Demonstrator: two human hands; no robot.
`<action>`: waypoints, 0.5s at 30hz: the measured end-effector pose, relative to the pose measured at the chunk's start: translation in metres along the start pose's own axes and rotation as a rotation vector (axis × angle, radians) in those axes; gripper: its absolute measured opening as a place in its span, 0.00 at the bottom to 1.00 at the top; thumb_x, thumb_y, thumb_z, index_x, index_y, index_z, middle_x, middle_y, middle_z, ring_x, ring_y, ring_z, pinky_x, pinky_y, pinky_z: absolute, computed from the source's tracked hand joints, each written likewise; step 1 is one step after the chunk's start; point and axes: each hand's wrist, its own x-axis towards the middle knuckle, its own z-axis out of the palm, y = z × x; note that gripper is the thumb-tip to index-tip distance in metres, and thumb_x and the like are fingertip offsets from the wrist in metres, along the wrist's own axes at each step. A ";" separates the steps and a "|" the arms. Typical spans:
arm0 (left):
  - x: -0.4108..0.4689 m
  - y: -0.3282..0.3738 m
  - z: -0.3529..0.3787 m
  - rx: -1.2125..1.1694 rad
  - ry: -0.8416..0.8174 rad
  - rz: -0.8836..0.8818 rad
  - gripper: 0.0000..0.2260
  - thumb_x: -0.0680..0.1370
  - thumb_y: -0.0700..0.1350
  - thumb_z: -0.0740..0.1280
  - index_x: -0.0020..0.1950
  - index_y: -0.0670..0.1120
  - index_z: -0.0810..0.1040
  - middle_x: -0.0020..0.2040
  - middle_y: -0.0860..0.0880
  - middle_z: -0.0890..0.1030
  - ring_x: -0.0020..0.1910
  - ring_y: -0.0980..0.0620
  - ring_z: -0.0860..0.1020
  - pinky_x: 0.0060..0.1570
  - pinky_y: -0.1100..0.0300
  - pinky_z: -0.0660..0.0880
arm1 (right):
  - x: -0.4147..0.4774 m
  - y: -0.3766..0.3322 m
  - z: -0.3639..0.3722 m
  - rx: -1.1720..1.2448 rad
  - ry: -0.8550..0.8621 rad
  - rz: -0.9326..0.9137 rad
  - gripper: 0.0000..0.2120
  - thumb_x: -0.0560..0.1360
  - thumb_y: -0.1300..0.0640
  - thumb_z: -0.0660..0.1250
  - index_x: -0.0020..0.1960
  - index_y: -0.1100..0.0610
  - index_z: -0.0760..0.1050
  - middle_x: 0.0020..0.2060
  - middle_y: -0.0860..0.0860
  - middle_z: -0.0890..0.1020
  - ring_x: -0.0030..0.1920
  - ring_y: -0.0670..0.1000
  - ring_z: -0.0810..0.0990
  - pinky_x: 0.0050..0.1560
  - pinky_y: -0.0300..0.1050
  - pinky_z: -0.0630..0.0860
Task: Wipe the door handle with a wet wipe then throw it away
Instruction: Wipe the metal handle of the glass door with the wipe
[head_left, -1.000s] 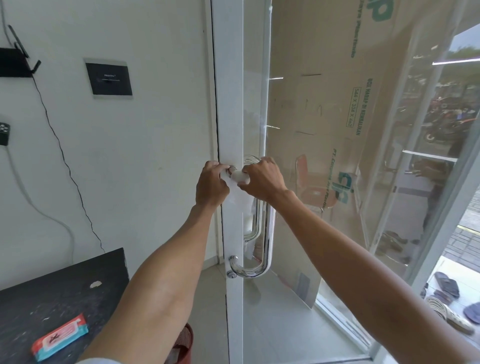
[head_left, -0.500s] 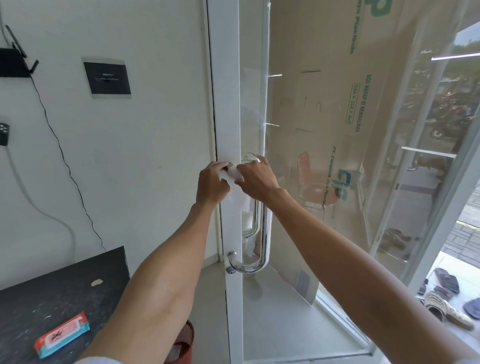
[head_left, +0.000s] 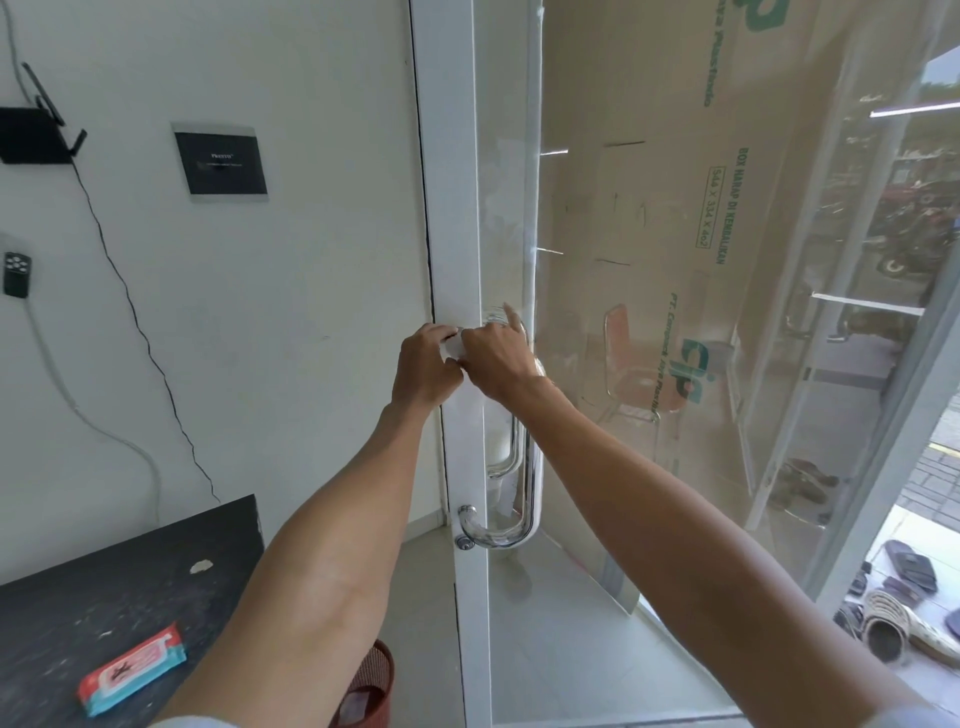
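Door handle vertical; both hands pinch wet wipe at top.

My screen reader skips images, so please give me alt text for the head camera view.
Both hands, left hand and right hand, press a white wet wipe onto the top of a chrome door handle on a glass door. A wipes packet lies on the dark table lower left.

An office or shop entrance — a glass door with a steel pull handle, router and access panel on the left wall, sandals outside at far right.
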 end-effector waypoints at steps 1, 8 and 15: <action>0.000 0.000 0.000 0.007 -0.012 0.002 0.21 0.66 0.30 0.65 0.57 0.40 0.82 0.53 0.42 0.83 0.51 0.44 0.81 0.55 0.54 0.78 | -0.002 0.003 0.003 0.017 0.023 -0.005 0.09 0.75 0.62 0.61 0.51 0.52 0.77 0.31 0.49 0.78 0.40 0.54 0.81 0.76 0.58 0.47; 0.005 0.005 -0.005 -0.031 -0.039 -0.050 0.17 0.65 0.35 0.63 0.49 0.43 0.85 0.46 0.48 0.83 0.46 0.48 0.81 0.53 0.58 0.78 | -0.017 0.038 0.010 0.155 0.088 -0.033 0.16 0.76 0.48 0.67 0.60 0.55 0.77 0.49 0.54 0.84 0.55 0.58 0.80 0.70 0.47 0.59; 0.005 0.008 -0.004 -0.063 -0.031 -0.079 0.16 0.68 0.32 0.64 0.50 0.41 0.85 0.44 0.49 0.83 0.46 0.46 0.82 0.53 0.58 0.79 | -0.008 0.034 0.003 0.154 0.058 -0.004 0.17 0.73 0.47 0.69 0.58 0.56 0.77 0.46 0.56 0.83 0.46 0.60 0.81 0.42 0.49 0.75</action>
